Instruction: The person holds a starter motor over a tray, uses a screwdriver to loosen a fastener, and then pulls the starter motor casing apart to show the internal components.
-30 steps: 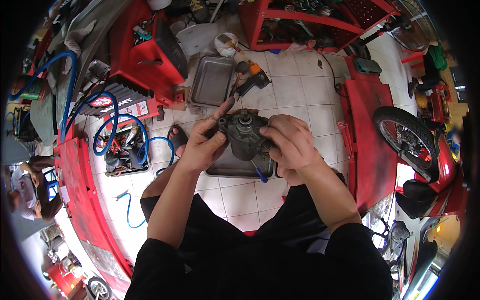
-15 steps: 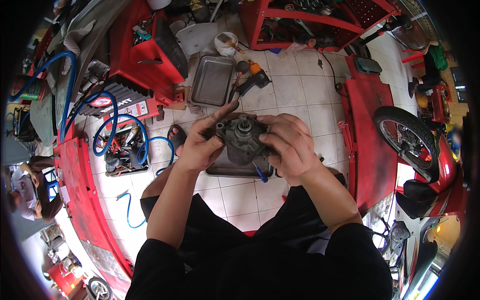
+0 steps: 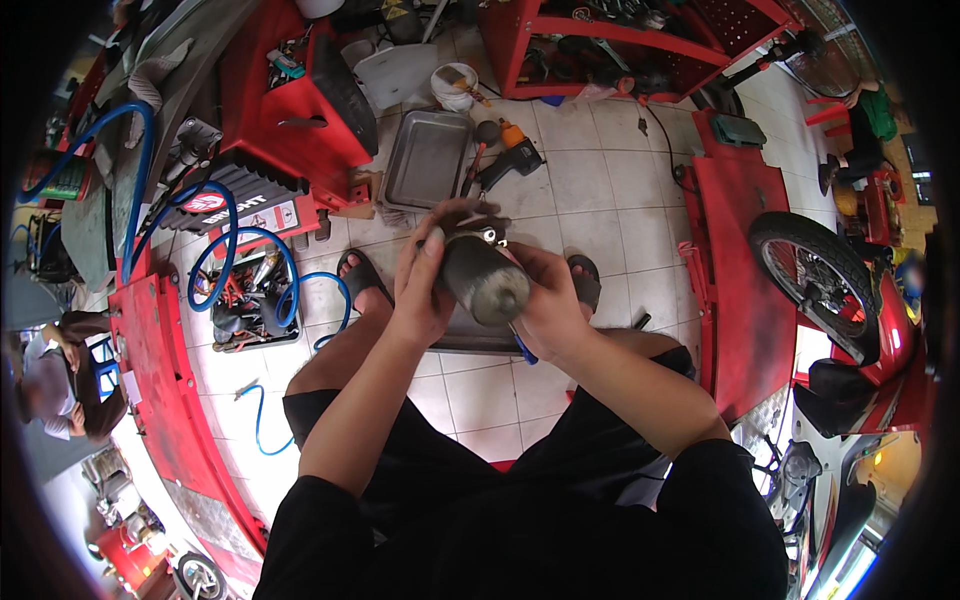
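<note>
Between both hands I hold a dark metal motor-like part (image 3: 484, 278) with a smooth cylindrical housing. Its rounded end is tipped toward me, and the toothed gear side is turned out of sight. My left hand (image 3: 422, 275) wraps the left side, thumb along the housing and fingers behind it. My right hand (image 3: 553, 300) grips the right side, fingers partly hidden by the part. Below my hands a dark metal tray (image 3: 462, 343) lies on the floor. The blue handle of what looks like a screwdriver (image 3: 525, 351) shows beside my right hand.
Farther off lie another grey tray (image 3: 428, 160), a black heat-gun-shaped tool (image 3: 512, 163) and a white bucket (image 3: 452, 88). A blue coiled hose (image 3: 240, 235) runs at left over a tool tray (image 3: 255, 305). Red lift platforms (image 3: 735, 280) flank me; a motorcycle wheel (image 3: 812, 285) stands right.
I have tilted the part over: its gear side faced up before, and now the cylinder's rounded end shows. My left hand's extended index finger has curled in behind the part.
</note>
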Demonstrator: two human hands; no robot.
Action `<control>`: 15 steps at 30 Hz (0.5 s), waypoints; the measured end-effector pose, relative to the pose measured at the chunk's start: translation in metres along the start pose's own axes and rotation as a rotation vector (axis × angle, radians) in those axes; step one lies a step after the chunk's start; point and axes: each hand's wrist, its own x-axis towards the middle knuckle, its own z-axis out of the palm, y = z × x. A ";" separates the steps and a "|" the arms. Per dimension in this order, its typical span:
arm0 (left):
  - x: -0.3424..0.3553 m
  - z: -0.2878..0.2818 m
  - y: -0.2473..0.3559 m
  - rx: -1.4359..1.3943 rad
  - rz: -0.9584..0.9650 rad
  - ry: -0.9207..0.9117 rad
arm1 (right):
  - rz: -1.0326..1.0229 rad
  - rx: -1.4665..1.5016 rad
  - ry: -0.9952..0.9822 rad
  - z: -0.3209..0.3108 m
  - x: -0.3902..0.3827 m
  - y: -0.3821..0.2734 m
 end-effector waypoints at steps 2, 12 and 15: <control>-0.005 0.003 -0.006 -0.164 -0.071 0.145 | 0.051 0.079 0.034 0.004 0.000 0.001; 0.006 -0.036 -0.005 -0.851 -0.249 0.681 | 0.044 -0.464 -0.042 0.006 0.004 -0.032; 0.010 -0.044 -0.006 -0.839 -0.224 0.706 | -0.319 -0.829 -0.079 -0.006 0.011 -0.029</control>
